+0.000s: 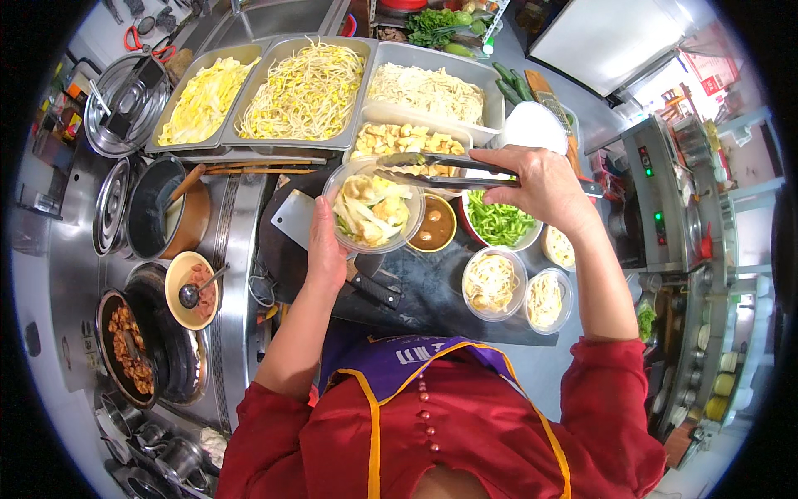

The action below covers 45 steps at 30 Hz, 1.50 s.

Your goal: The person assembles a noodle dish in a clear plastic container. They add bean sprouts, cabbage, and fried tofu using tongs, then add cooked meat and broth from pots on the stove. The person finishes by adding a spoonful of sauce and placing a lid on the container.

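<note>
Two bare hands work above a dark bench [432, 314]. The left hand [326, 249] is curled against the near-left side of a clear tub [376, 248], its fingers mostly hidden; the right hand [544, 190] pinches metal tongs [424, 159] between thumb and fingers, and their tips point left over the tub's far edge. Inside the tub lie pale cabbage pieces and yellowish chunks [371, 208]. Just right of it stands a small bowl of brown sauce [432, 228], then a bowl of chopped green pepper [497, 218]. Nearer on the right are three filled tubs, one of them holding pale strands [489, 281]. A black-handled knife [376, 289] lies near the left wrist. Farther away, trays hold yellow chunks [411, 140], pale strips [428, 90], bean sprouts [303, 93] and shredded cabbage [208, 100]. At the left stand a deep pot [195, 223] and a pan of browned food [125, 353].
</note>
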Tool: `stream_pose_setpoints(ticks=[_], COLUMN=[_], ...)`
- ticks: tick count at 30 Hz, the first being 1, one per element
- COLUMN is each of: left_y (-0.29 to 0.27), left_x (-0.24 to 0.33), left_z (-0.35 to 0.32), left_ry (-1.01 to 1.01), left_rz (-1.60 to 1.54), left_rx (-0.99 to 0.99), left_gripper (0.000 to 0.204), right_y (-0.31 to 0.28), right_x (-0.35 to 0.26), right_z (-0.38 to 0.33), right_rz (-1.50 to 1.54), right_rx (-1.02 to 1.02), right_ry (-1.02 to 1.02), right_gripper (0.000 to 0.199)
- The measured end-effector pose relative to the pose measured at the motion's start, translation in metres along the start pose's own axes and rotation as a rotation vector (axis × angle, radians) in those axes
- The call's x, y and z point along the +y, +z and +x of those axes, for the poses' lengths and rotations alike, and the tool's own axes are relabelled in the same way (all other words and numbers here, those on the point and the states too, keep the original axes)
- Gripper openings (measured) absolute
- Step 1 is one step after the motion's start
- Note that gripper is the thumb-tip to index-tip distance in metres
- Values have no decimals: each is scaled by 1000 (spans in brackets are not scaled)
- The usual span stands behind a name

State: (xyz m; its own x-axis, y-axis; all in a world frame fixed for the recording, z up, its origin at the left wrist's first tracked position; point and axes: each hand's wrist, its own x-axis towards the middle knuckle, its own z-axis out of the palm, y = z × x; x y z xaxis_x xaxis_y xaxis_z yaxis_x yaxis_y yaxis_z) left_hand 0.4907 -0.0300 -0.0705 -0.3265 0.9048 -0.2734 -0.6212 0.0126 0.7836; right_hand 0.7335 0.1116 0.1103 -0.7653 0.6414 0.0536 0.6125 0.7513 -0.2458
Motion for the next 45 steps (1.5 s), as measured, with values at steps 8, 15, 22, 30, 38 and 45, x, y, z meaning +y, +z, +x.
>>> stream_pose_setpoints(ticks=[8, 15, 22, 30, 38, 45], left_y=[3, 5, 2, -11, -32, -35], left_x=[14, 30, 55, 82, 94, 102], left_z=[2, 12, 23, 47, 72, 89], left_ry=[0, -49, -22, -10, 76, 37], left_rz=[27, 31, 4, 68, 13, 65], left_rx=[-82, -95, -169, -75, -93, -22], left_gripper=[70, 66, 60, 64, 59, 59], right_y=[-26, -41, -10, -36, -66, -41], right_x=[-34, -49, -83, -102, -40, -40], right_z=[-5, 0, 30, 50, 55, 91], right_rz=[-236, -96, -340, -295, -215, -120], right_rx=[-150, -6, -84, -80, 126, 93], right_ry=[-33, -66, -54, -59, 161, 67], right_gripper=[46, 47, 44, 50, 57, 57])
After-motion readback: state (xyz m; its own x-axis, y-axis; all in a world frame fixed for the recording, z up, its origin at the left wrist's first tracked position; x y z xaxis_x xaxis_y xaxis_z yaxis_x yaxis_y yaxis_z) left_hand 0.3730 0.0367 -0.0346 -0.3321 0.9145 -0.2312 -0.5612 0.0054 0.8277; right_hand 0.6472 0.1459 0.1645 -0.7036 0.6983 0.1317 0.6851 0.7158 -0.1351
